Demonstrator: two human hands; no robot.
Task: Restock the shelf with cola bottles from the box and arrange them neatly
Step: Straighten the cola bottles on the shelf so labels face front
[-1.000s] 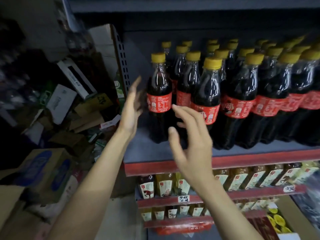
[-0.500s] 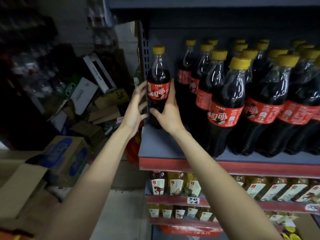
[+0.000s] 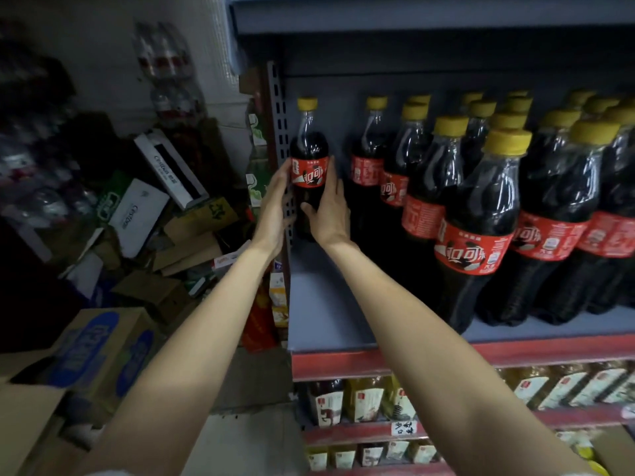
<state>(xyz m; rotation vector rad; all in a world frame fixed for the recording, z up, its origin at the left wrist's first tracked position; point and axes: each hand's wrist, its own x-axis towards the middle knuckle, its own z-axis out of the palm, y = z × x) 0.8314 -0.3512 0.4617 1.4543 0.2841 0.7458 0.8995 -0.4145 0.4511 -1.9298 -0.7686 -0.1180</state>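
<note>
**Cola bottle held at the back left corner of the shelf**

Cola rows fill the near right of the grey shelf (image 3: 326,314), yellow caps up and red labels facing out, the closest bottles (image 3: 481,218) standing just behind the red front edge. The near left of the shelf board is bare. Two bare forearms reach across that bare patch toward the back.

Farther in, a single cola bottle (image 3: 308,156) stands upright by the perforated upright post (image 3: 280,132), apart from the rows to its right. The left hand (image 3: 275,207) lies flat against its left side, fingers straight and close together. The right hand (image 3: 328,211) cups the right side, thumb across the lower front and fingers up along the label. Both palms press on the bottle from opposite sides.

Below, lower shelves carry small yellowish bottles (image 3: 364,400). To the left, an open cardboard box (image 3: 92,355) with blue print sits low, with a heap of flattened cartons (image 3: 165,207) beyond it.
</note>
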